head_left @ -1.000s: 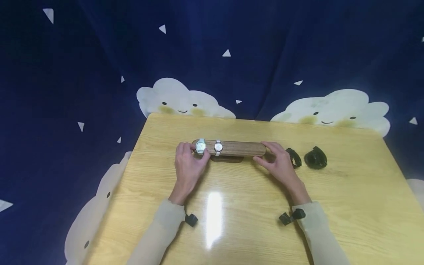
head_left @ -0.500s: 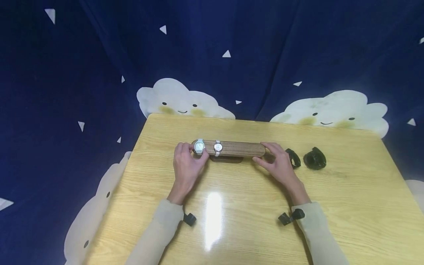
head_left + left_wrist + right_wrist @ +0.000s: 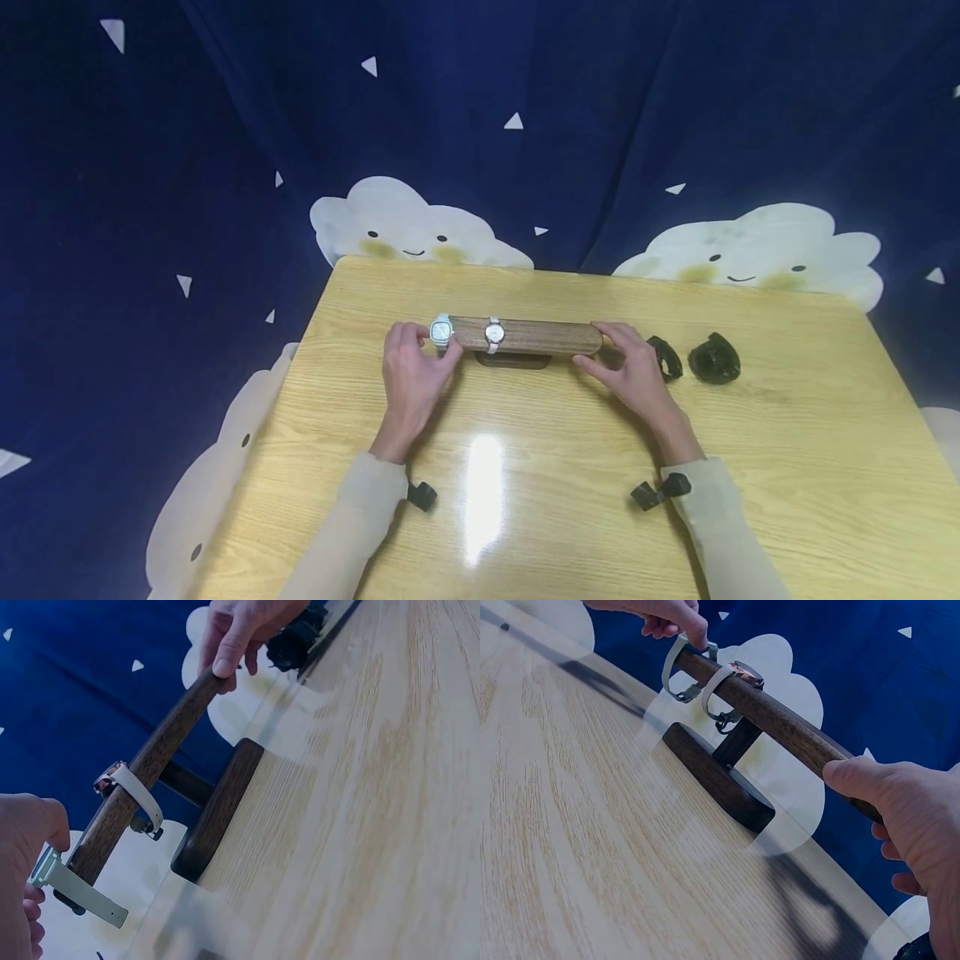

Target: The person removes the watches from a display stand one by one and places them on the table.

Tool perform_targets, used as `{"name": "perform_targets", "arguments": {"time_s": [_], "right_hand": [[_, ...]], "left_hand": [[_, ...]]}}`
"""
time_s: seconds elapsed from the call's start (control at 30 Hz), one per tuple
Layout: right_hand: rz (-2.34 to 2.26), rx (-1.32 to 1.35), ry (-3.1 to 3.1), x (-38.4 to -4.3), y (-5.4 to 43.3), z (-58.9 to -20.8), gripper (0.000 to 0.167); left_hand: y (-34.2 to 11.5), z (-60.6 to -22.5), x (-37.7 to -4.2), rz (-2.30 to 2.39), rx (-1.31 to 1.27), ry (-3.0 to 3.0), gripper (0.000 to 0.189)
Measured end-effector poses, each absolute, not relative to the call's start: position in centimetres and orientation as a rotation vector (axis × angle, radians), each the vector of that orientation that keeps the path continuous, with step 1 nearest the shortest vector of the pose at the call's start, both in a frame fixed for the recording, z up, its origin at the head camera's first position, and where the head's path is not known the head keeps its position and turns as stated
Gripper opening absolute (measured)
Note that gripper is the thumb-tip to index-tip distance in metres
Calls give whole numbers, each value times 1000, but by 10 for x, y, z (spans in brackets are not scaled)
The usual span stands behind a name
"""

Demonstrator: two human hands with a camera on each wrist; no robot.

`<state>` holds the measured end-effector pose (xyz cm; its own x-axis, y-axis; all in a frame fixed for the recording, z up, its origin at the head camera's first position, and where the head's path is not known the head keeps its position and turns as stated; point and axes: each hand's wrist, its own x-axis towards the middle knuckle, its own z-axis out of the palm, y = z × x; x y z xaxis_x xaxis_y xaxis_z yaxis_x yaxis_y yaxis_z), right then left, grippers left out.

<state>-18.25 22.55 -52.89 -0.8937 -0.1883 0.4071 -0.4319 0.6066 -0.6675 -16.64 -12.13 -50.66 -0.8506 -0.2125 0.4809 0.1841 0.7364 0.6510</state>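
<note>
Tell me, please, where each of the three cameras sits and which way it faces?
Head: above, facing forward and down at the table; both forearms, left hand and right hand show.
Left wrist: low, facing along the wooden bar; left fingers show.
Right wrist: low, facing back along the bar; right hand shows.
Shared: both wrist views show the bar and its base.

- We are observing the left hand (image 3: pixel 411 375) shifting leftward along the wooden bar (image 3: pixel 536 335), away from the stand's middle.
- We are seeing the pale green watch (image 3: pixel 441 332) travelling with it, now sitting at the bar's very left end.
- We are noting the gap widening between that watch and the white watch (image 3: pixel 493 333).
</note>
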Motion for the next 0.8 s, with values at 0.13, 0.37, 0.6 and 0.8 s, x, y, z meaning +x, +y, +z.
{"name": "perform_targets", "arguments": {"time_s": [0.13, 0.37, 0.6, 0.8], "right_hand": [[1173, 504, -2540, -183, 226, -529, 65], [1173, 511, -2527, -183, 226, -530, 66], [1163, 525, -2511, -184, 226, -530, 65], [1158, 524, -2507, -184, 225, -530, 65]], "left_hand": [[-124, -507, -166, -978, 34, -2395, 38], [-125, -506, -166, -977, 35, -2389, 37], [-127, -508, -167, -964, 33, -2397, 36], [-130, -509, -168, -932, 34, -2393, 36]]}}
